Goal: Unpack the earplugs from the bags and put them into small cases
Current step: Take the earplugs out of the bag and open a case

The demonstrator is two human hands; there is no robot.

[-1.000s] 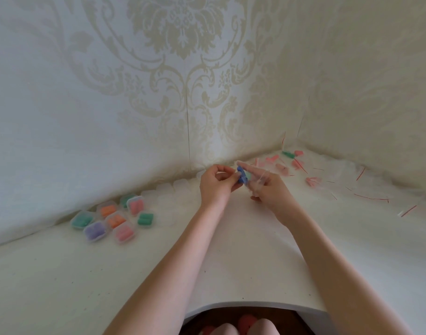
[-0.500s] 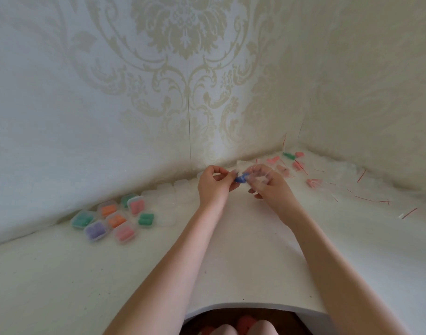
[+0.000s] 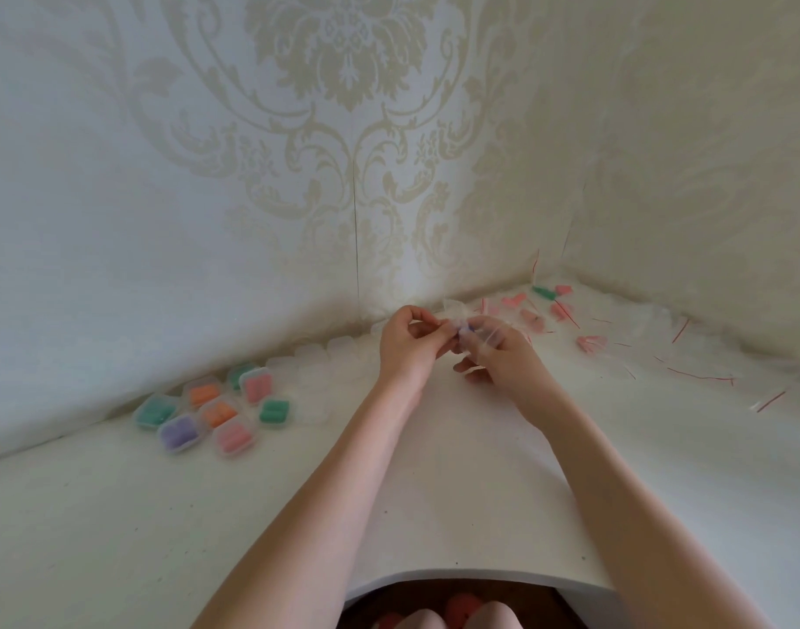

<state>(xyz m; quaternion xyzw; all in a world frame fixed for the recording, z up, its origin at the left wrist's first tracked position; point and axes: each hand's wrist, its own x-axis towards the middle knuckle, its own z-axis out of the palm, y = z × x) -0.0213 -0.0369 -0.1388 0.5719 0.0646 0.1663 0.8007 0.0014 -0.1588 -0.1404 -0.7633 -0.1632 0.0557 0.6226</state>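
Note:
My left hand [image 3: 407, 345] and my right hand [image 3: 502, 356] meet above the white table, near the wall corner. Between their fingertips they pinch a small clear plastic bag [image 3: 486, 335] with a blue earplug [image 3: 467, 330] inside; only a sliver of blue shows. Filled small cases [image 3: 216, 413] with green, orange, pink and purple earplugs lie clustered at the left by the wall. Several bagged pink and green earplugs [image 3: 554, 306] lie at the back right corner.
Clear empty cases [image 3: 325, 360] line the wall foot between the filled cases and my hands. Torn bag strips with red lines [image 3: 702, 376] are scattered at the right. The white table [image 3: 162, 515] has a curved cut-out front edge over my knees.
The blue earplug was plainly visible between my fingers a second ago; now my fingers and the bag cover most of it. Both hands stayed in about the same spot.

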